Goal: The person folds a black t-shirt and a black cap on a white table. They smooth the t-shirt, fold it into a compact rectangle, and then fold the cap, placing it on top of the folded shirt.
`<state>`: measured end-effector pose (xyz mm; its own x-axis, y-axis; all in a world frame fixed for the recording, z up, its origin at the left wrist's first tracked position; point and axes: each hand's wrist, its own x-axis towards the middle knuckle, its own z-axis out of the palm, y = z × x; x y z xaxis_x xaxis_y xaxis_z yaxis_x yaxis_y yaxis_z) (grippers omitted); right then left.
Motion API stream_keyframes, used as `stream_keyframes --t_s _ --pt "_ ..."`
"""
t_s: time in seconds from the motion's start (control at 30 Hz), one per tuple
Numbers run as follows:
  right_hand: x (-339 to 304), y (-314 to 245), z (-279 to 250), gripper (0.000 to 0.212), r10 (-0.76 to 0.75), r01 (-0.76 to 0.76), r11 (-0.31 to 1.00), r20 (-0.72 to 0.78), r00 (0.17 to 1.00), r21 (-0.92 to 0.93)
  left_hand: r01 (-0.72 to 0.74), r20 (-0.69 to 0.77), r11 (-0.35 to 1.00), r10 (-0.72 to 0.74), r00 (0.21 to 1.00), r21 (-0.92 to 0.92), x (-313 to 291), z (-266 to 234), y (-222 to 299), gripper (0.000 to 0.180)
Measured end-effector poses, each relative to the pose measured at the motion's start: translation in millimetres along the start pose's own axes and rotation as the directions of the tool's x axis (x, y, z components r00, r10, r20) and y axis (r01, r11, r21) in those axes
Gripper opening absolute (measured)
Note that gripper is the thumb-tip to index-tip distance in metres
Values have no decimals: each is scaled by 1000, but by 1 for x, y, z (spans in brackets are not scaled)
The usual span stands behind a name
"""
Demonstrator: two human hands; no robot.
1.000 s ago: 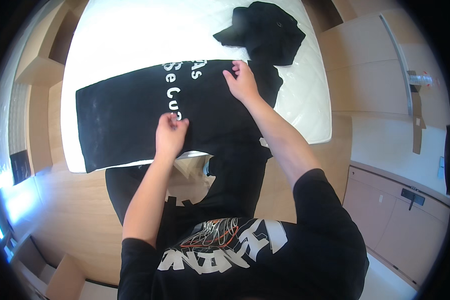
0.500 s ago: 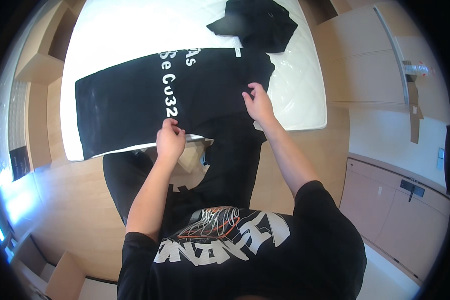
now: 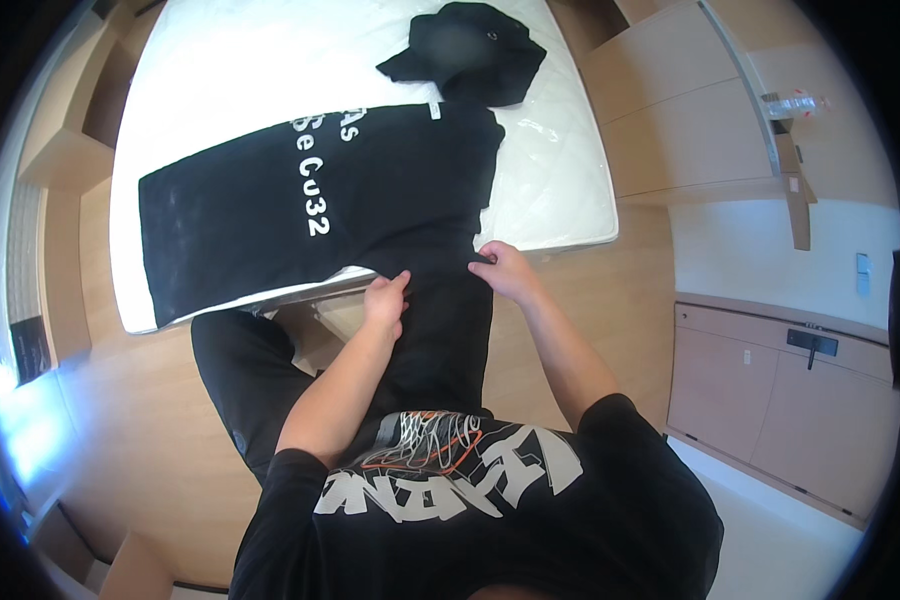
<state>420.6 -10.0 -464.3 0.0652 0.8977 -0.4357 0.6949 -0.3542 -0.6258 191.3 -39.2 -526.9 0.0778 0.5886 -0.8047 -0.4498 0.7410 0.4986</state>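
Observation:
A black shirt [image 3: 230, 210] with white printing lies spread sideways on a white mattress [image 3: 590, 200], a small white label at its neck edge. Its near sleeve reaches the mattress's front edge, where black cloth merges with my black trouser leg. My left hand [image 3: 388, 303] is at the left side of that sleeve, thumb and fingers closed at the cloth. Across from it, my right hand [image 3: 507, 272] pinches the sleeve's right edge. Dark cloth against dark trousers hides exactly how much fabric each hand holds.
Another black piece of cloth [image 3: 475, 50], bunched up, lies at the mattress's far side. Wooden shelving [image 3: 65, 150] stands at the left. Pale cabinets [image 3: 680, 110] line the right, with a clear plastic bottle [image 3: 796, 105] on top. A door with a dark handle [image 3: 812, 343] is at lower right.
Both hands have moved to the shirt's near sleeve: the left went right and down, the right came down from the shoulder area. The right fingers have closed. The view has shifted slightly.

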Motion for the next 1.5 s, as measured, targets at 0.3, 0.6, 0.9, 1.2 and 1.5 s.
stream_keyframes --t_s 0.3,0.6,0.9,1.2,1.5 --pt "-55 -27 -28 25 -582 647 665 285 762 -371 -351 -67 864 399 914 360 -78 -23 40 38" --pt "-33 -78 -65 34 -573 669 664 348 742 -333 -632 514 441 367 775 638 -84 -57 58 26" --pt "123 -178 -58 31 -456 466 883 131 880 -52 -730 215 206 873 438 651 -18 -32 125 20" --pt "185 -103 8 58 -64 69 976 29 998 -206 -324 21 592 459 888 738 4 -45 118 58" --pt "210 -135 1 48 39 -39 999 91 995 2 -290 15 565 440 898 773 10 -46 120 32"
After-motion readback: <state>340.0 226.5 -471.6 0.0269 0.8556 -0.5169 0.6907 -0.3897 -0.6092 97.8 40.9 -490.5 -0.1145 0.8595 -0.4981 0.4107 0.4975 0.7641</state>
